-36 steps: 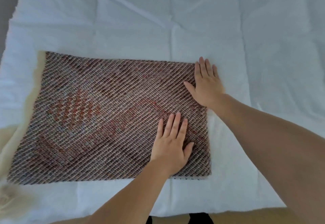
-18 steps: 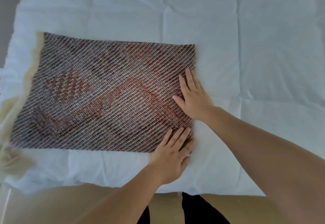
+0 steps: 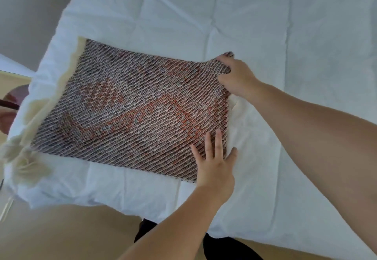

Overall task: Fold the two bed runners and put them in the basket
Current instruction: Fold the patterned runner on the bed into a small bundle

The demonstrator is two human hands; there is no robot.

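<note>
The bed runner (image 3: pixel 130 112), a woven cloth in brown, white and rust-red, lay folded into 1 rectangle on the white bed cover (image 3: pixel 285 35), close to the bed's near left corner. Most of it lay flat, its long sides running left to right.

The right hand (image 3: pixel 234 76) gripped the far right corner of the runner, fingers curled round the edge and the cloth bunched under them. That corner was raised a little off the bed cover, and the weave rippled toward the grip.

The left hand (image 3: pixel 214 165) lay flat on the near right corner, fingers (image 3: pixel 209 143) straight and slightly spread, pressing on the weave and holding nothing. Its thumb reached past the runner's right edge onto the bed cover. The 2 hands were well apart, 1 at each end of the runner's right side.

A pale cream cloth (image 3: pixel 26 163) showed along the runner's left edge and gathered into a loose heap at the bed's near left corner. Whether it was part of the runner could not be told. A small strip of cream also showed just beside the right edge, below the right wrist.

Beyond the bed, a tan floor (image 3: pixel 61 235) filled the bottom of the view, dark clothing (image 3: pixel 146 231) stood at the bed's near edge, and a grey wall (image 3: pixel 30 4) rose on the left.
</note>
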